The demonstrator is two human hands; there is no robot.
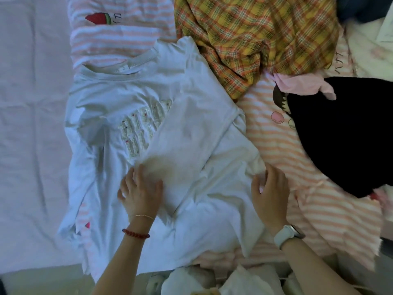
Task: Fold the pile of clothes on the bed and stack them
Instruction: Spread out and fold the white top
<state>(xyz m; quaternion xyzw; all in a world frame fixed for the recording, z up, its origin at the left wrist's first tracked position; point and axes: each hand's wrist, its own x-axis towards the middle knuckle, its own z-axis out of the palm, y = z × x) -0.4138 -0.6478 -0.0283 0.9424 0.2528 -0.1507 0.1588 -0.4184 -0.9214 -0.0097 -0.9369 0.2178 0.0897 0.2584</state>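
place: home bedroom | evidence: bed sheet, pink-striped quilt, loose clothes spread on it – white T-shirt, plaid shirt

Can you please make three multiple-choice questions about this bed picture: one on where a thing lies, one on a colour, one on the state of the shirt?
1. Where does the plaid garment lie?
A. Beyond the white T-shirt, toward the upper right
B. Under the left hand
C. On the floor

2. What colour is the beaded bracelet on the left wrist?
A. Blue
B. Red
C. White

3. In what state is the white T-shirt?
A. Rolled into a ball
B. Hanging on a hanger
C. Spread on the bed, one side folded over its front

Answers:
1 A: it lies bunched past the shirt's far right shoulder.
2 B: the beads are dark red, next to a thin gold chain.
3 C: the folded part covers some of the chest lettering, with the left hand and the right hand on the cloth.
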